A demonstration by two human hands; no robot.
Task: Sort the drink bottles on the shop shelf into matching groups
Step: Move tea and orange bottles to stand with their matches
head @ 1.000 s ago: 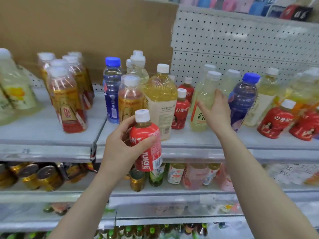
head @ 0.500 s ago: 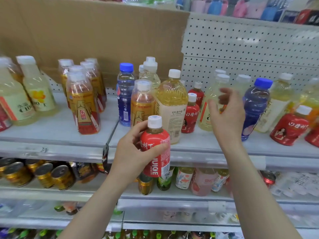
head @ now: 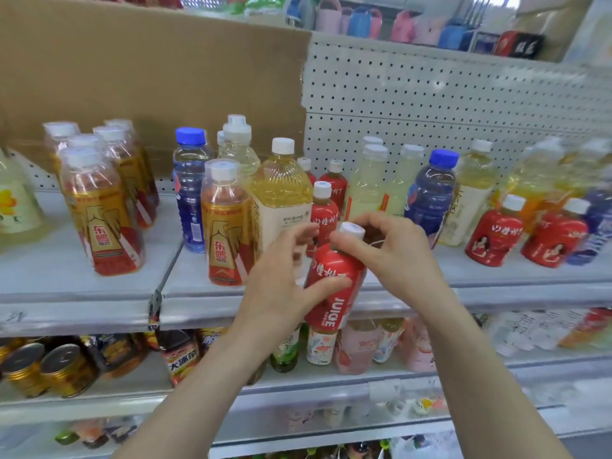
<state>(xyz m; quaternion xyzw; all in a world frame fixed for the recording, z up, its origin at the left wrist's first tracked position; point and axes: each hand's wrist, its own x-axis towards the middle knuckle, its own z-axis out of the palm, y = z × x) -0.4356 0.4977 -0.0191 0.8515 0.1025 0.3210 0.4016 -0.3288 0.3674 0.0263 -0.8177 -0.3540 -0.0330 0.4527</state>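
Observation:
My left hand point(head: 281, 279) grips the body of a red juice bottle point(head: 332, 286) with a white cap, held tilted in front of the shelf edge. My right hand point(head: 394, 250) closes its fingers around that bottle's neck and cap. Behind them on the grey shelf point(head: 198, 293) stand mixed drinks: an orange energy drink point(head: 225, 226), a large yellow tea bottle point(head: 281, 193), a blue-capped bottle point(head: 190, 190), small red juice bottles point(head: 326, 207), pale yellow bottles point(head: 367, 180) and another blue bottle point(head: 430, 193).
Several orange energy drinks point(head: 99, 207) stand grouped at the left. Two red juice bottles point(head: 493, 236) lean at the right. A cardboard sheet point(head: 149, 71) and a pegboard point(head: 447, 101) back the shelf. The lower shelf holds cans point(head: 43, 369) and small bottles.
My right hand has left the pale bottle on the shelf and come down onto the red bottle's cap. My left hand has raised the bottle a little to the right.

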